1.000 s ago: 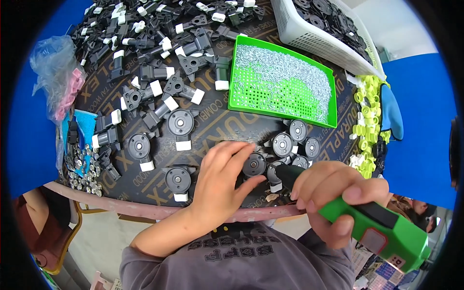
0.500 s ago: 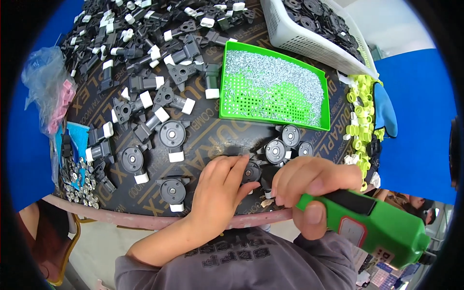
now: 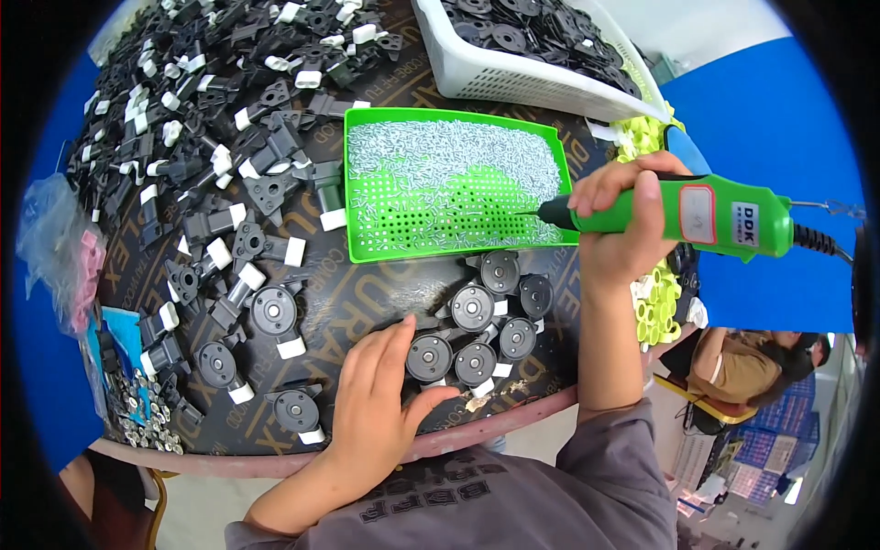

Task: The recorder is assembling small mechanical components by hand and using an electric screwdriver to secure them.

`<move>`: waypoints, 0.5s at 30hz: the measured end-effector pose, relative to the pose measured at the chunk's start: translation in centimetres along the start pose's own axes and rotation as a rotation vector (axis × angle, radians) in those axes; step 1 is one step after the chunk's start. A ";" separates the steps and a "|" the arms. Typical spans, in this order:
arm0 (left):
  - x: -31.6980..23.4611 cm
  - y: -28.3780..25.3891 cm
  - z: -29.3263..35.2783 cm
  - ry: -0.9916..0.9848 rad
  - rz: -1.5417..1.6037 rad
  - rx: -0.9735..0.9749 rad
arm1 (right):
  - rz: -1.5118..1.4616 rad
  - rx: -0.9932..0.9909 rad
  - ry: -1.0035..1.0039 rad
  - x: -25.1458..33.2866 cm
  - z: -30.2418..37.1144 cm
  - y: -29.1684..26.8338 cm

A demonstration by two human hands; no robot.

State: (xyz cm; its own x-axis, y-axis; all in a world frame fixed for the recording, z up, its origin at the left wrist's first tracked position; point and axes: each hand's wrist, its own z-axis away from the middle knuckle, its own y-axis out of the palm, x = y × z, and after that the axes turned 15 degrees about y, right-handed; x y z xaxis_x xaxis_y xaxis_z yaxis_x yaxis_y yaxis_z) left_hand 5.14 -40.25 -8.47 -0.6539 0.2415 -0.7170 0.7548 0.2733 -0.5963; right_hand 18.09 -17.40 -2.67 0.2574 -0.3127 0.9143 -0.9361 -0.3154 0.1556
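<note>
My right hand (image 3: 623, 206) is wrapped round a green electric screwdriver (image 3: 733, 215) with a black nose and a cord at its back end. Its thin bit points left, over the near right part of a green perforated tray (image 3: 354, 240) full of small silver screws (image 3: 440, 147). My left hand (image 3: 371, 394) rests low at the table's near edge, fingers stretched and thumb apart. Between its thumb and fingertips lies a round black plastic part (image 3: 429, 357); whether they touch it I cannot tell. Several like parts (image 3: 473, 307) with white ends cluster just right of it.
Black parts with white caps (image 3: 266, 197) are heaped at the far left. A white basket (image 3: 550, 101) of black discs stands behind the tray. Yellow-green rings (image 3: 655, 307) line the right side. Metal pieces (image 3: 147, 426) lie at the left edge. Another person (image 3: 742, 367) sits at the lower right.
My right hand has moved up and away from the round parts, bringing the screwdriver over the screw tray. My left hand has opened around the nearest part. The whole view has shifted.
</note>
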 end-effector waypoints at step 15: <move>0.2 0.3 0.1 0.017 -0.020 -0.018 | -0.050 0.041 -0.041 -0.6 0.4 -0.1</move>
State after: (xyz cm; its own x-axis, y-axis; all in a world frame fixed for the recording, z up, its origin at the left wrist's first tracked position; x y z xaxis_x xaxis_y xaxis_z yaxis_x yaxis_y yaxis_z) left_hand 5.22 -40.22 -8.79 -0.6699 0.2517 -0.6985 0.7405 0.2951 -0.6038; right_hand 18.17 -17.58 -3.39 0.3140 -0.3321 0.8895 -0.9115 -0.3676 0.1845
